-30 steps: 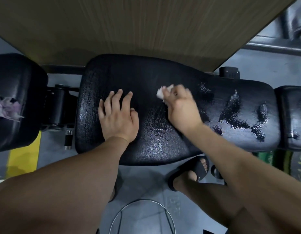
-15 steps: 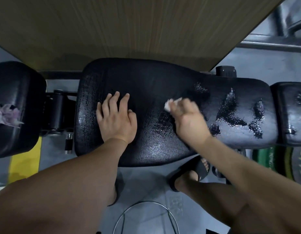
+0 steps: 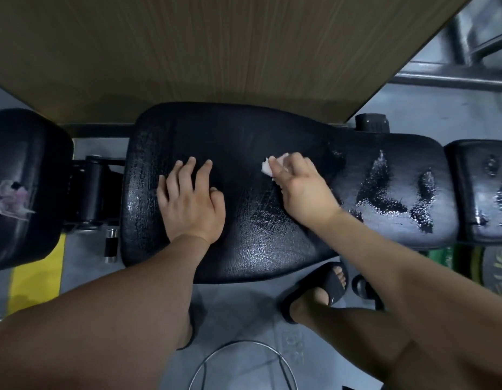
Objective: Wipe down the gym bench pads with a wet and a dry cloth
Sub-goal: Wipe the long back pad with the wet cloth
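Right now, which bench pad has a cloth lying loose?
The leftmost pad: a pinkish cloth lies on it untouched. On the middle pad the white cloth is in the right hand; the rightmost pad has none.

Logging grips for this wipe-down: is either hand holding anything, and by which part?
The right hand grips a white cloth, bunched under its fingers, an end showing. The left hand rests on the pad, holding nothing.
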The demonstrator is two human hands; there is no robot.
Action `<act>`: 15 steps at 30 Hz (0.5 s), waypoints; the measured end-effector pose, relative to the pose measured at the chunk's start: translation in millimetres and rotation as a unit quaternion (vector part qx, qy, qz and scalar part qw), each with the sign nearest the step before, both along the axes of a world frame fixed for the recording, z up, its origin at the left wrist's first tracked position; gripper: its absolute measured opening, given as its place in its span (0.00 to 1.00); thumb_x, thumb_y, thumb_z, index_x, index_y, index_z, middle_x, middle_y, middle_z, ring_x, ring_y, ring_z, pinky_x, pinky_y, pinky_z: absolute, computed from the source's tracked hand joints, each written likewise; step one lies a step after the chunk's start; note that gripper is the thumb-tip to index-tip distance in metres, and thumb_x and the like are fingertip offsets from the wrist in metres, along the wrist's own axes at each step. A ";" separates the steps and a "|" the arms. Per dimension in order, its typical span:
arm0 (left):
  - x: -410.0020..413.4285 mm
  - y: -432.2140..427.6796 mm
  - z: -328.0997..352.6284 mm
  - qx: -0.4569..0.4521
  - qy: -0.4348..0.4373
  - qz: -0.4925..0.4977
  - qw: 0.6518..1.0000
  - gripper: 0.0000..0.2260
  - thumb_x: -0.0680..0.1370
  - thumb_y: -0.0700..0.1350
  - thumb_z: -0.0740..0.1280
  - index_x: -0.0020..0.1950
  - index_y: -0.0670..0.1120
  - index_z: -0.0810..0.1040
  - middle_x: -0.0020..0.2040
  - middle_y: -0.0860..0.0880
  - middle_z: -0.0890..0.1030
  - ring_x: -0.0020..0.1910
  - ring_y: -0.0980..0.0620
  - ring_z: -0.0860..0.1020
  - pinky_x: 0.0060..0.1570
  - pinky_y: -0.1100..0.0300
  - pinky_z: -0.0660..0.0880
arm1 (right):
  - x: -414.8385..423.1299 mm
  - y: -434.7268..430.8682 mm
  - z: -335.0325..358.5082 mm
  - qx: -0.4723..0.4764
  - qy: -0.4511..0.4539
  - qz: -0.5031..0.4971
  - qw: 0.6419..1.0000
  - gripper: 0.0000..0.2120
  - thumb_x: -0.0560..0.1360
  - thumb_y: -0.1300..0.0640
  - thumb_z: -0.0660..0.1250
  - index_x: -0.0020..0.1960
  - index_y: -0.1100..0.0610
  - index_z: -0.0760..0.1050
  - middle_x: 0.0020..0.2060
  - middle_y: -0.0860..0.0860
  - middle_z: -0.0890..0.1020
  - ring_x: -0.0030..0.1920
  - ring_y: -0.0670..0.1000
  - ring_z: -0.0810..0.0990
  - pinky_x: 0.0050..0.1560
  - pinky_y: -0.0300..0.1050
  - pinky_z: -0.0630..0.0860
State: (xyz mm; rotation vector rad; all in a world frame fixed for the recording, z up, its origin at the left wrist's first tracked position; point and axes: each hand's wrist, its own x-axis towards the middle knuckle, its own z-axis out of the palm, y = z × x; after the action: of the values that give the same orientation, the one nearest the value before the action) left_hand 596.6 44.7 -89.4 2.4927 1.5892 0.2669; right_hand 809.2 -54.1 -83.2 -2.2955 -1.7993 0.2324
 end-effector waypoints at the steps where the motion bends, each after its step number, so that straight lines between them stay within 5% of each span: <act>1: -0.2 -0.1 -0.1 0.000 -0.001 -0.001 1.000 0.24 0.79 0.49 0.60 0.76 0.53 0.69 0.76 0.48 0.67 0.78 0.45 0.60 0.78 0.40 0.53 | 14.0 -2.0 -1.0 0.002 -0.011 0.022 1.000 0.29 0.72 0.70 0.67 0.73 0.58 0.73 0.55 0.61 0.74 0.50 0.64 0.74 0.50 0.57 0.80; 7: 2.2 -0.2 0.1 -0.001 0.002 -0.001 1.000 0.24 0.79 0.50 0.59 0.76 0.53 0.69 0.76 0.48 0.67 0.78 0.45 0.60 0.77 0.40 0.53 | 83.2 11.1 5.0 0.000 -0.009 -0.269 0.963 0.26 0.75 0.66 0.60 0.74 0.57 0.71 0.63 0.63 0.69 0.60 0.67 0.71 0.62 0.58 0.76; 12: 0.6 0.5 0.8 0.000 -0.004 -0.001 1.000 0.24 0.79 0.49 0.58 0.76 0.52 0.68 0.76 0.48 0.67 0.78 0.45 0.60 0.78 0.40 0.53 | 25.9 14.7 0.6 0.029 0.023 -0.067 0.997 0.24 0.75 0.68 0.62 0.70 0.59 0.75 0.54 0.63 0.74 0.51 0.65 0.74 0.48 0.56 0.77; 15: 0.3 0.4 0.3 0.003 -0.002 -0.002 1.000 0.24 0.79 0.50 0.58 0.76 0.52 0.68 0.76 0.47 0.67 0.78 0.45 0.60 0.78 0.40 0.53 | 70.4 17.8 -1.0 0.027 0.007 -0.145 0.989 0.25 0.76 0.67 0.62 0.71 0.53 0.73 0.58 0.62 0.73 0.55 0.66 0.74 0.55 0.60 0.79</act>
State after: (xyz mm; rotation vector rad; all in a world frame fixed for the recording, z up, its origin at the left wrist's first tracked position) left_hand 596.9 45.0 -89.1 2.4969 1.5846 0.2760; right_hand 879.6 -36.2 -84.2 -2.4704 -1.4225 0.1493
